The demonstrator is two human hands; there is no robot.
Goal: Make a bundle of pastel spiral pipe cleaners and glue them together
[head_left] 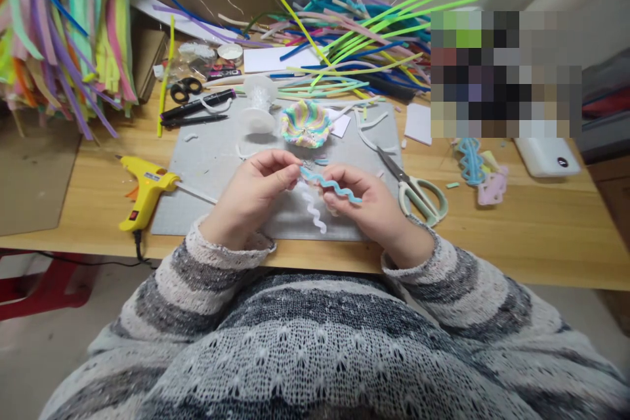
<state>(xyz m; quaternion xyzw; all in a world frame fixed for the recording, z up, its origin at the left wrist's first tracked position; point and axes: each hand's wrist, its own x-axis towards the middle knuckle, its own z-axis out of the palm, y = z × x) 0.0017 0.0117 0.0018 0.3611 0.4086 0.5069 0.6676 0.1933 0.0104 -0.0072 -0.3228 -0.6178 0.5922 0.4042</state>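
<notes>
Between my hands, over the grey mat [187,210], runs a wavy light-blue pipe cleaner [335,186]. My left hand [260,184] pinches its left end between thumb and fingers. Its right part rests along the fingers of my right hand [371,207], which are curled in around it. A wavy white pipe cleaner [313,209] hangs down between the hands; which hand holds its top I cannot tell. Just beyond stands a ruffled pastel pipe-cleaner cup [306,123], striped yellow, pink and blue-green. Behind the left hand is a spool of clear thread [258,105].
A yellow hot glue gun [147,190] lies at left, its cord over the table edge. Scissors [418,193] lie open right of my right hand. Pipe cleaners [364,33] heap at the back, more bundles [63,33] at far left. A white box-like device [547,157] sits at right.
</notes>
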